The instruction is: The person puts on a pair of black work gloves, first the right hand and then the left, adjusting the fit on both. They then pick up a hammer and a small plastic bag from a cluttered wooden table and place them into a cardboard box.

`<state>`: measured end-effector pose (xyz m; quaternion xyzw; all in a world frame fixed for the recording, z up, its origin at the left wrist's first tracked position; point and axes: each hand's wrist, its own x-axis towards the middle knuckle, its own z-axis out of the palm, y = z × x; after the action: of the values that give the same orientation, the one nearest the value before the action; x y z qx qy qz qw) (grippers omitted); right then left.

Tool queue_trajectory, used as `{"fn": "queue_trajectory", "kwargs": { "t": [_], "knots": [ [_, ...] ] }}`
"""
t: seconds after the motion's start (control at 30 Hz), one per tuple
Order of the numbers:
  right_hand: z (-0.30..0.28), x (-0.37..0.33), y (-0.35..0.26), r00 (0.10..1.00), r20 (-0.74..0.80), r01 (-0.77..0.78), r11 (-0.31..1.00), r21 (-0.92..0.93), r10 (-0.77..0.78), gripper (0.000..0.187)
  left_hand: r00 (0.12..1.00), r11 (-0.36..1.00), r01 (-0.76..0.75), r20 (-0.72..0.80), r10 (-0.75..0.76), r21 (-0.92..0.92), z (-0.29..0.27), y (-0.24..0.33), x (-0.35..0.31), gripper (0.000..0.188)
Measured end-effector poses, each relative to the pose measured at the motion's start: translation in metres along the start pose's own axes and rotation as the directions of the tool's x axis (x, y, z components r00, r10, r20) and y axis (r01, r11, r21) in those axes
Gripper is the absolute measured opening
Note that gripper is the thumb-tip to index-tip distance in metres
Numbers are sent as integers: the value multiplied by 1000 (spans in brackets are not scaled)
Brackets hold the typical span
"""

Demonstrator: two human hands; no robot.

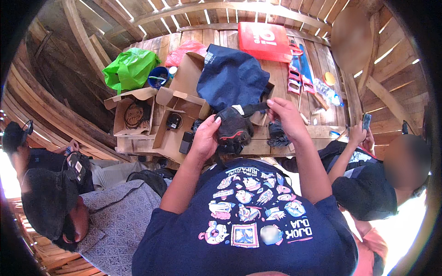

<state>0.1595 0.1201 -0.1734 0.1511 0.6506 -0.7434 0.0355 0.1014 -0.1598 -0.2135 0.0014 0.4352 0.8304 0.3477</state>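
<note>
In front of my chest I hold a black fabric item with a strap [232,122], which has red trim and a white tag; its exact kind is unclear. My left hand [205,138] is closed on its left edge, thumb on top. The strap's far end [256,108] is pinched in the fingers of my right hand [287,117], which pulls it out to the right. Just behind lies a dark blue cloth bag [232,71], partly over a cardboard box. An open cardboard box [161,135] with a small black device [174,120] stands left of my left hand.
Further left are another box with a coiled cable [134,115], a green bag [131,69] and a blue cup [159,77]. A red bag [263,41], handsaws [294,73] and a plastic bottle [329,94] lie at the right. People sit close on both sides; one holds a phone [366,121].
</note>
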Motion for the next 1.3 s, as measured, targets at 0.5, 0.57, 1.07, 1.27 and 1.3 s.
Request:
{"fn": "queue_trajectory", "kwargs": {
  "t": [0.5,0.57,1.07,1.27,1.3],
  "knots": [
    [79,-25,39,967,75,-252,955,154,243,41,965,806,-252,206,165,536,22,-16,-2,16],
    [83,-24,62,986,18,-162,943,292,164,35,928,699,-354,326,179,622,12,-20,4,9],
    [101,-61,82,947,-286,-45,819,-571,-147,26,973,699,-16,171,-153,715,1,-35,23,26],
    [98,-50,97,961,-214,-11,752,-660,-174,29,957,773,87,164,-241,628,0,-27,37,23],
    [97,-46,100,964,-188,9,727,-687,-189,29,955,786,101,162,-247,610,-1,-27,40,23]
  ]
}}
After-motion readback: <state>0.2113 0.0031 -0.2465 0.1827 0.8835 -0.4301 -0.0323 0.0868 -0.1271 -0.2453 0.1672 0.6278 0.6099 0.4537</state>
